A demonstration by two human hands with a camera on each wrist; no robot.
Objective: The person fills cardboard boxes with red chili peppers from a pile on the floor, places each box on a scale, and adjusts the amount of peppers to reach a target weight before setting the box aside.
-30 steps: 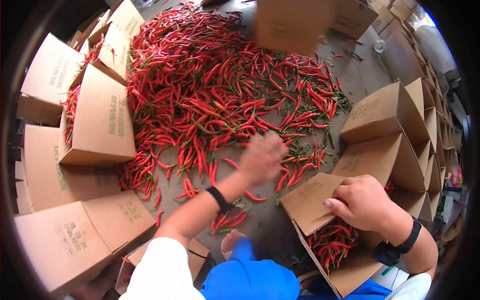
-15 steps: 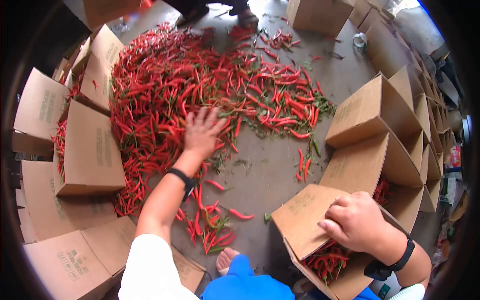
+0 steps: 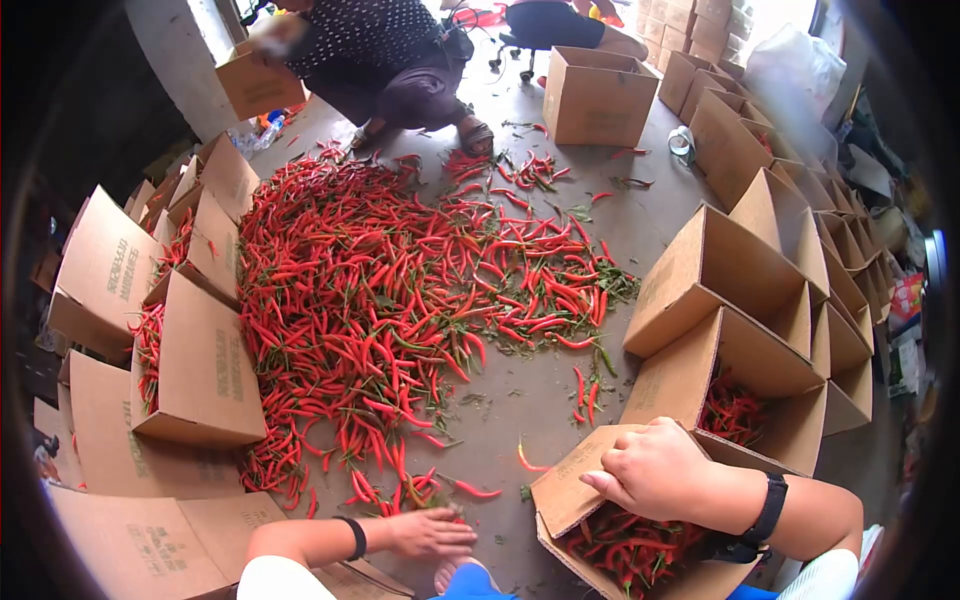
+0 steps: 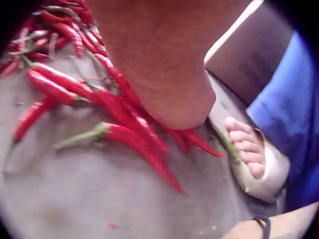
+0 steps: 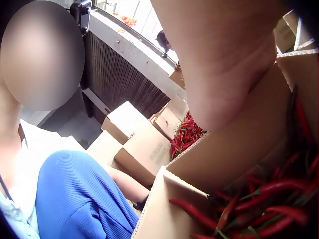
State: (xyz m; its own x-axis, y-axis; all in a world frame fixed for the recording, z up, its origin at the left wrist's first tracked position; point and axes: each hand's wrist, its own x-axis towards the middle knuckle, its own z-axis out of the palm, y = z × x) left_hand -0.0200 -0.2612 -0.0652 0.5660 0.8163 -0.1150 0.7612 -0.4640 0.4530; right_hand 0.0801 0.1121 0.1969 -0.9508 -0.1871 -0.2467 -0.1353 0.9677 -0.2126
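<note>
On the concrete floor, our left hand lies flat on loose chilies; we should scoop them gently while our right hand grips the box flap.

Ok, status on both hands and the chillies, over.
Left hand flat on loose chillies, floor. Right hand grips box flap, box part-filled. Own foot close beside the chillies.

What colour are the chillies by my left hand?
Bright red chillies with green stems, clearest in the left wrist view.

Grey concrete floor, daylit rm
</note>
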